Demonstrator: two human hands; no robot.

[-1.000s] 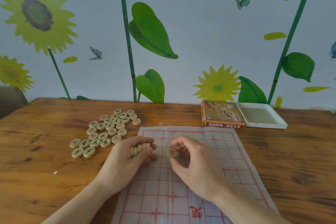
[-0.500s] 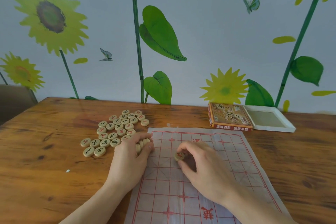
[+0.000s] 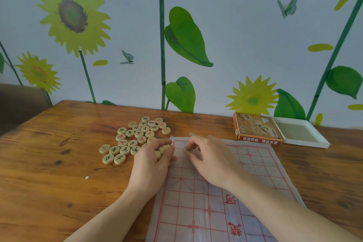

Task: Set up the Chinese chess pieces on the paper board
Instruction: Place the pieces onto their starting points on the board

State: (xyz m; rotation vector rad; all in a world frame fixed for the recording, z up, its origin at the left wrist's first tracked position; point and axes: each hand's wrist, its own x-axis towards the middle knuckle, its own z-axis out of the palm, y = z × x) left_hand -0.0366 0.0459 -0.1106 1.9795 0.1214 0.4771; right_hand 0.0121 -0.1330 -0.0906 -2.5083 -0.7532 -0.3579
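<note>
Left hand (image 3: 151, 165): grips a row of chess pieces (image 3: 162, 148) at the paper board (image 3: 225, 192) edge
Right hand (image 3: 213, 160): pinches one piece (image 3: 186, 150) over the board's far-left corner; blurred
Loose pieces (image 3: 135, 135): on the table (image 3: 49, 163)
Risk: light paper may shift; stack may spill

A brown wooden worktop (image 3: 49, 163) is seen. A pile of round chess pieces (image 3: 135, 139) is laid flat on it at the left. A paper board (image 3: 216, 202) with red lines is spread beside the pile. A game box (image 3: 257, 128) and a white tray (image 3: 300, 133) are set side by side, touching, at the back right. A tiny white speck (image 3: 87, 177) is seen near the front.
</note>
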